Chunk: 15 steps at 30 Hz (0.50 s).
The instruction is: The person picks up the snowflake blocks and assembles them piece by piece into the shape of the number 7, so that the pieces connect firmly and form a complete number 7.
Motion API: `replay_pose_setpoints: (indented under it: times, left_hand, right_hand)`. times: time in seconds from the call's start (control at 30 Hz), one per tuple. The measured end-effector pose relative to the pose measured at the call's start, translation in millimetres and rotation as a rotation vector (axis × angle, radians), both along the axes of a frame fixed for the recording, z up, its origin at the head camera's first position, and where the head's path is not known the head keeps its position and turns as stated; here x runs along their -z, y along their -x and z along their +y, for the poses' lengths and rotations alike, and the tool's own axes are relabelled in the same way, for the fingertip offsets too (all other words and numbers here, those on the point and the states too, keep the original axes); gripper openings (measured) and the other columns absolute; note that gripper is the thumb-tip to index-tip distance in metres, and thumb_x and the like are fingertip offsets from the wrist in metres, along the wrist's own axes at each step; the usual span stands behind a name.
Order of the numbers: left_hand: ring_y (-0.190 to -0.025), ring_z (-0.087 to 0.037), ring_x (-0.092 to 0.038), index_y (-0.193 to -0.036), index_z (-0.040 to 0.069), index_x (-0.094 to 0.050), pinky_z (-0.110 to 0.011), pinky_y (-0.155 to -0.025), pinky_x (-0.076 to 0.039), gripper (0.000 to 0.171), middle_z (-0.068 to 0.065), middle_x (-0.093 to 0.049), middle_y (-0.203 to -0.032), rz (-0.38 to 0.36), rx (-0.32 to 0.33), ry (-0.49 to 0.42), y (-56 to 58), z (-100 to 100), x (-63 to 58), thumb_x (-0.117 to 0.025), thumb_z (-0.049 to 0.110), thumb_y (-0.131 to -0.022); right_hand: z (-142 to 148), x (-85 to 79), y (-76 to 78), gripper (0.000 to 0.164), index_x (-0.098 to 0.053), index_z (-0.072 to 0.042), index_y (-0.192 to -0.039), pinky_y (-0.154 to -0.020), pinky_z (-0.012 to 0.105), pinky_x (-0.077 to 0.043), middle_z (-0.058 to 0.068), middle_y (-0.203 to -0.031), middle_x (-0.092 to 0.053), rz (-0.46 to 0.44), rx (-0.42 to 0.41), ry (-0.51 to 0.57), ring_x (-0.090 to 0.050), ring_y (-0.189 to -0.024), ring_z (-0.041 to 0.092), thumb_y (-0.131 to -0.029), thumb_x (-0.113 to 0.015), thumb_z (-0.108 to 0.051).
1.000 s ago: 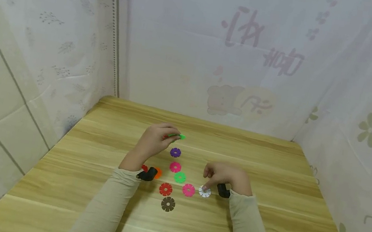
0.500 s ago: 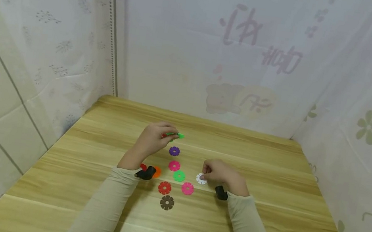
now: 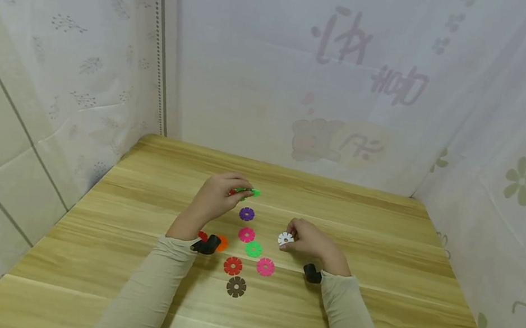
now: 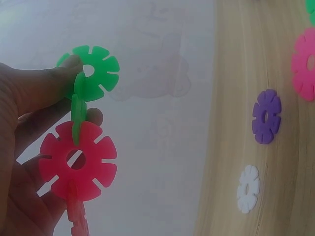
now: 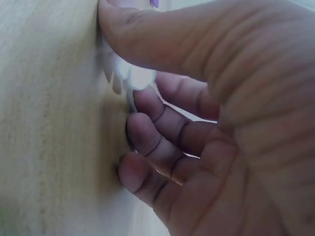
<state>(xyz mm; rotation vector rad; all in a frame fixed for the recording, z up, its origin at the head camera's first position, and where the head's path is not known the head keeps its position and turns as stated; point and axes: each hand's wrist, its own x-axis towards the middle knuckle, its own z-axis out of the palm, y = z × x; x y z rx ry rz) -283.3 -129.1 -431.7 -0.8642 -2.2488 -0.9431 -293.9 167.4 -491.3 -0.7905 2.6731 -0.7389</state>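
Observation:
High over the far part of the table, my left hand (image 3: 217, 197) pinches a linked chain of slotted flower-shaped plastic discs. In the left wrist view, thumb and fingers hold a green disc (image 4: 107, 66); a second green disc (image 4: 78, 108) joins it edge-on to a red disc (image 4: 93, 162), with another red disc (image 4: 76, 216) below. My right hand (image 3: 317, 244) pinches a white slotted disc (image 3: 283, 237) by its edge, tilted up close over the table. In the right wrist view that white disc (image 5: 140, 76) is partly hidden by the thumb and washed out by glare.
Loose discs lie between the hands: purple (image 3: 242, 213), pink (image 3: 242, 234), green (image 3: 248, 249), another pink (image 3: 260, 267), red (image 3: 228, 266) and brown (image 3: 231, 287). An orange disc (image 3: 223, 244) sits by the left wrist. Another white disc (image 4: 241, 189) shows in the left wrist view.
My right hand has drawn the white disc across the table, away from me and slightly left, and now pinches it tilted up. My left hand has stayed still with its chain.

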Motion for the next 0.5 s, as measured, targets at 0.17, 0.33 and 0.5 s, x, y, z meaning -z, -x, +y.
replay_pose_setpoints:
  times: [0.17, 0.33, 0.5]
  left_hand:
    - [-0.077, -0.011, -0.067, -0.096, 0.011, -0.08, -0.028, -0.068, -0.055, 0.01, 0.001, -0.073, -0.097, -0.019, -0.012, 0.008, 0.0, -0.5, 0.8, -0.081, 0.012, -0.086]
    - [-0.077, -0.011, -0.067, -0.096, 0.01, -0.079, -0.028, -0.068, -0.055, 0.01, 0.001, -0.074, -0.098, -0.028, -0.015, 0.006, -0.3, -0.8, 0.9, -0.08, 0.014, -0.087]
    - [-0.076, -0.011, -0.067, -0.096, 0.01, -0.079, -0.029, -0.069, -0.056, 0.01, 0.001, -0.073, -0.097, -0.032, -0.004, 0.004, -0.6, -1.0, 0.3, -0.08, 0.014, -0.087]
  right_hand:
    - [-0.2, 1.1, 0.4, 0.031, -0.054, -0.009, -0.104, -0.067, 0.029, -0.045, 0.002, -0.088, -0.055, -0.009, 0.009, 0.071, -0.05, -0.077, 0.015, -0.089, -0.079, -0.02]
    - [-0.8, 3.3, 3.3, 0.023, -0.057, -0.008, -0.106, -0.063, 0.026, -0.049, 0.003, -0.088, -0.058, -0.03, 0.03, 0.163, -0.057, -0.073, 0.012, -0.093, -0.074, -0.016]
    - [-1.9, -2.9, 6.4, 0.015, -0.061, -0.006, -0.108, -0.055, 0.03, -0.054, 0.008, -0.089, -0.065, -0.097, 0.065, 0.295, -0.066, -0.066, 0.024, -0.097, -0.068, -0.013]
